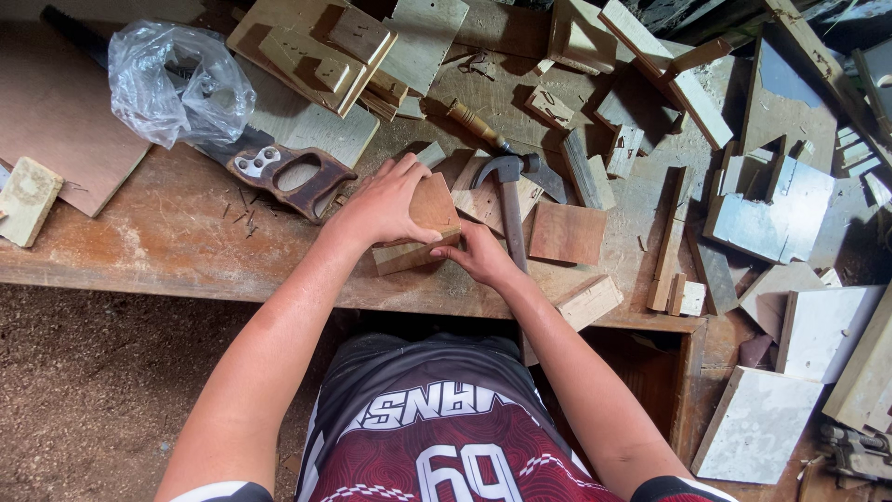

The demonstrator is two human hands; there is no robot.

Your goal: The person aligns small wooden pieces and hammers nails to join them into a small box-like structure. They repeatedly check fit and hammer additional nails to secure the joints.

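My left hand (383, 206) lies flat on a small brown wooden board (435, 206) that rests on a pale wood block (401, 257) near the front edge of the workbench (177, 237). My right hand (481, 253) pinches the block's right end, fingers closed on it, just left of a claw hammer (509, 191) that lies on the bench.
A handsaw (288, 175) with a dark handle lies left of my hands, under a clear plastic bag (177, 82). Several wood offcuts and boards (567, 232) crowd the bench behind and to the right. Loose nails (243, 216) lie near the saw. White panels (757, 423) are stacked at the right.
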